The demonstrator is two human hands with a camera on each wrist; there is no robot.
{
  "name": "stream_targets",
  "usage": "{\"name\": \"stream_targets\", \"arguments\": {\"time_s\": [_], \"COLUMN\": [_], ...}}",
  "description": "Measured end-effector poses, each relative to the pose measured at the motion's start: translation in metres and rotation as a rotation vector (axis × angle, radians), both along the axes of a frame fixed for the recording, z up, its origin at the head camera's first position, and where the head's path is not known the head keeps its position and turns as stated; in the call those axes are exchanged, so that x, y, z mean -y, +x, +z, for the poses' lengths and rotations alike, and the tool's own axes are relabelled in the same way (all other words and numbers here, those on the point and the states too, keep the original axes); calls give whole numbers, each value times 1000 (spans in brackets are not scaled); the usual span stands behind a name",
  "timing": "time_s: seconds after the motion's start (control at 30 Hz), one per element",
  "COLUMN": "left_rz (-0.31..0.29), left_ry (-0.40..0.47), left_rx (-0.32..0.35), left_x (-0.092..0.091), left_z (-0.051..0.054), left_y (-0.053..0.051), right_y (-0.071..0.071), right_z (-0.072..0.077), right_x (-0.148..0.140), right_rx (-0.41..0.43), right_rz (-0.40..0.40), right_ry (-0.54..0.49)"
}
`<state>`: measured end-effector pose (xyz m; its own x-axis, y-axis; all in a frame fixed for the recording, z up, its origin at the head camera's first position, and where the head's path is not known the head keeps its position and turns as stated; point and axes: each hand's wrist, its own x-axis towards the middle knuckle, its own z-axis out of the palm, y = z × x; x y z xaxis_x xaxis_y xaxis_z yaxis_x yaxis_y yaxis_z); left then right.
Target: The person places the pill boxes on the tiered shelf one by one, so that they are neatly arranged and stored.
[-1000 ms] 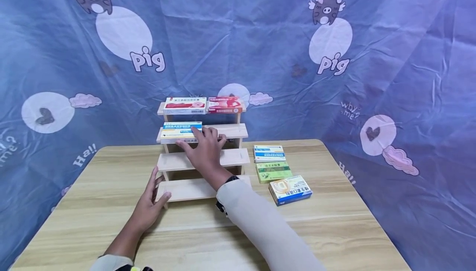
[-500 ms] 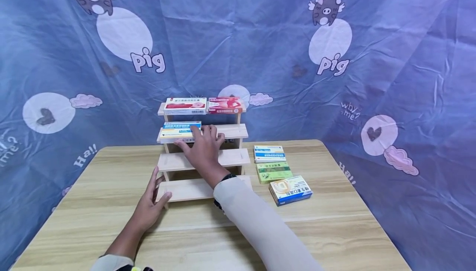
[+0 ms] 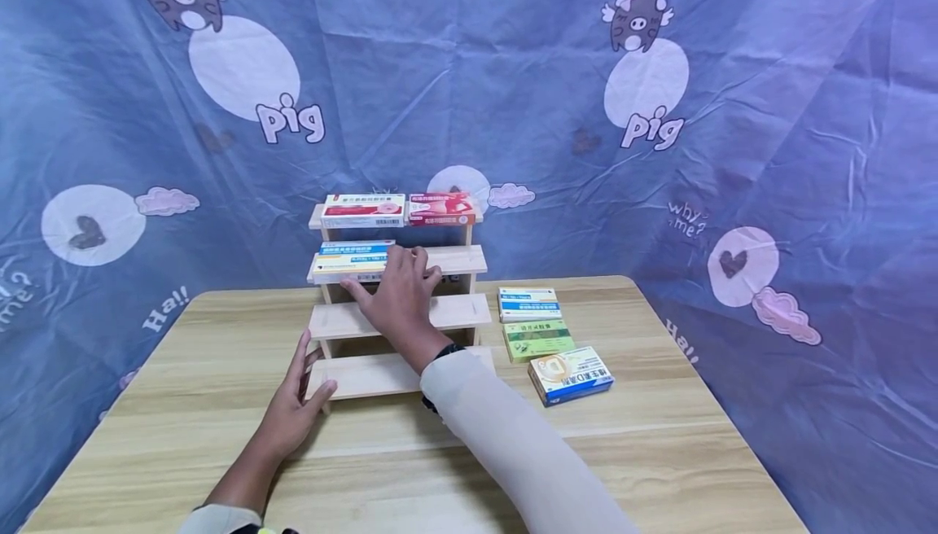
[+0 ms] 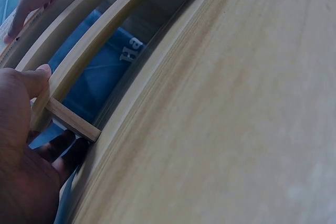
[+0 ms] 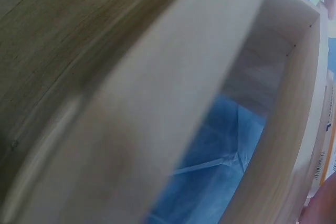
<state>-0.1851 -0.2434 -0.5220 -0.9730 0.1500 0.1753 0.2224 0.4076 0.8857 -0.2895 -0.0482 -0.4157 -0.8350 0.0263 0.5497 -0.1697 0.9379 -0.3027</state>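
A blue, white and yellow medicine box (image 3: 352, 259) lies at the left end of the second tier from the top of a wooden stepped rack (image 3: 462, 310). At its right end is my right hand (image 3: 403, 294), fingers bent against that end and thumb along the front edge. In the right wrist view only part of the box (image 5: 328, 140) shows, beside a sliver of the hand. My left hand (image 3: 291, 412) grips the rack's lower left corner. The left wrist view shows its thumb (image 4: 39, 80) on a board and its fingers around the side.
On the top tier sit a red-and-white box (image 3: 363, 210) and a pink-red box (image 3: 441, 208). Right of the rack, a blue-and-white box (image 3: 528, 304), a green box (image 3: 538, 340) and a vitamin D box (image 3: 570, 375) lie on the wooden table (image 3: 659, 453). Behind hangs a blue curtain (image 3: 469, 94).
My right index finger has drawn back from the top of the medicine box towards its right end. The left hand keeps its hold on the rack; the boxes on the table lie as before.
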Motion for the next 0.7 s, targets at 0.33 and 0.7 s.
{"name": "stream_targets", "arguments": {"time_s": [0.33,0.7], "left_rz": [19,0], "left_ry": [-26,36], "left_rx": [-27,8], "left_x": [1,0], "left_z": [-1,0], "left_y": [1,2], "right_y": [18,47], "right_z": [-2,1], "right_x": [-8,-32], "right_rx": [-28,32], "right_rz": [71,184], "right_ry": [-52,-239]}}
